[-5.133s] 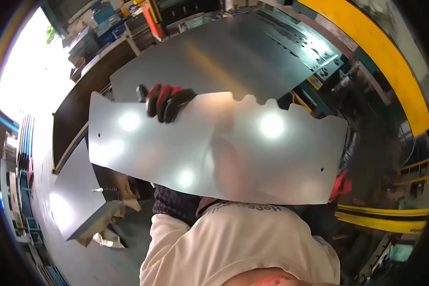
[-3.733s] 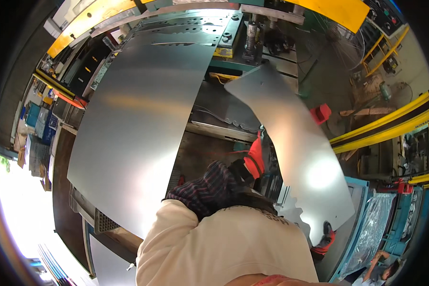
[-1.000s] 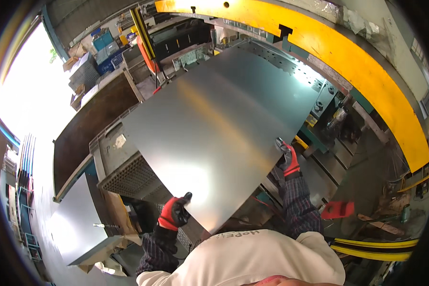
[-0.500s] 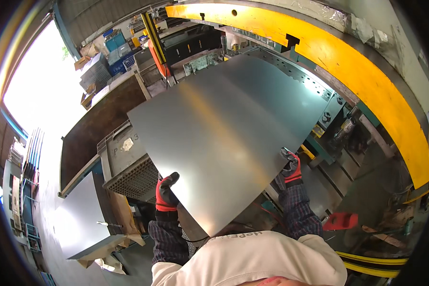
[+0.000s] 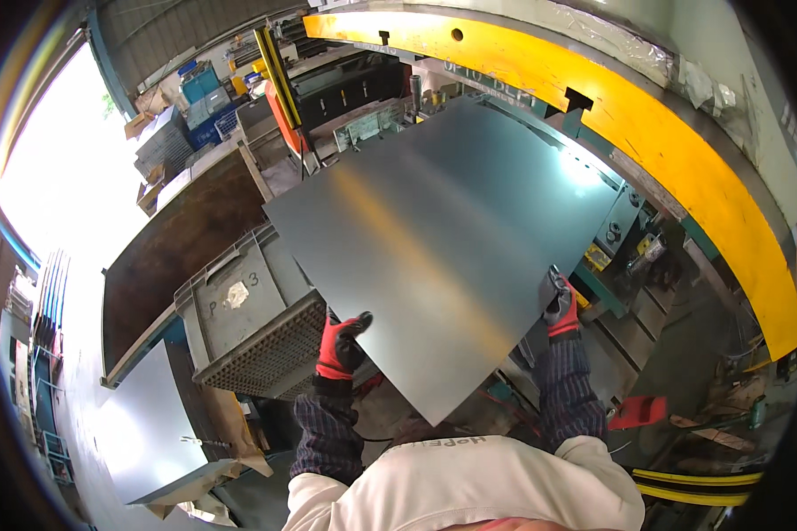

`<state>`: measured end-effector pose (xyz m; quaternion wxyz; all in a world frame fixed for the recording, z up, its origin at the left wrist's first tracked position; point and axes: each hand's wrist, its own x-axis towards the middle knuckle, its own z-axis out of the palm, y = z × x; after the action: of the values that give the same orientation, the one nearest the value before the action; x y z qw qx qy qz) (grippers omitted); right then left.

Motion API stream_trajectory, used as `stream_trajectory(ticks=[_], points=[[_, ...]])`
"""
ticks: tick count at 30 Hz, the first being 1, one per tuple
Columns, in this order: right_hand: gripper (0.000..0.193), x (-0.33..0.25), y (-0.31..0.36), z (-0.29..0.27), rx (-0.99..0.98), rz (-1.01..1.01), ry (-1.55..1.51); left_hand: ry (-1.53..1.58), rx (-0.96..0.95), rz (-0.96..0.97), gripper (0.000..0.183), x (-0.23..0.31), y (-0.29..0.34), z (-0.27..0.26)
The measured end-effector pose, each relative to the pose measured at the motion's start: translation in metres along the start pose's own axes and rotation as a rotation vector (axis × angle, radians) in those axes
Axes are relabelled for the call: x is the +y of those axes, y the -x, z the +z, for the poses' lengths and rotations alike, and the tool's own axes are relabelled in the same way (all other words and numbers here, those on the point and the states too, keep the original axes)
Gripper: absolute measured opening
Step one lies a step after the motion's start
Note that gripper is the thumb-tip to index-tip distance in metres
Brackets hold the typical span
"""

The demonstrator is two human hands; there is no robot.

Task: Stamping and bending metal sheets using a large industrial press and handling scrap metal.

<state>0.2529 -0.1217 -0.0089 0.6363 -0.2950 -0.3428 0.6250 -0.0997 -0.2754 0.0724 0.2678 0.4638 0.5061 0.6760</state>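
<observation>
- Bearing dark lettering (image 5: 447,444) across its chest, a cream sweatshirt (image 5: 505,482) fills the lower middle of the view.
- On the grey plastic crate (image 5: 279,263), a dark letter (image 5: 212,310) and a dark digit (image 5: 254,279) flank a ragged pale label (image 5: 236,294).
- Pale lettering (image 5: 483,80) shows on a band beneath the yellow beam (image 5: 682,168).
- The metal sheet (image 5: 443,257) is flat, thin and straight-edged, satin grey with a blurred amber streak of reflection and a white glare near its far right edge.
- It lies in front of the person, right of the crate, with one corner pointing at the chest.
- The gloved left hand (image 5: 342,345) grips its near left edge, thumb on top; the fingers underneath are mostly hidden.
- The gloved right hand (image 5: 561,303) pinches the right edge, thumb uppermost, fingers largely hidden below.
</observation>
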Motion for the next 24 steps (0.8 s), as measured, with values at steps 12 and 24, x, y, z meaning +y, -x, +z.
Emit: stream_trajectory(ticks=[12,24], points=[[0.024,0.006,0.065,0.026,-0.025,-0.143,0.851,0.01,-0.466,0.257,0.034,-0.122,-0.011,0.035],[0.017,0.068,0.06,0.019,0.288,0.029,-0.348,0.248,-0.458,0.089,0.033,-0.176,-0.018,-0.001]])
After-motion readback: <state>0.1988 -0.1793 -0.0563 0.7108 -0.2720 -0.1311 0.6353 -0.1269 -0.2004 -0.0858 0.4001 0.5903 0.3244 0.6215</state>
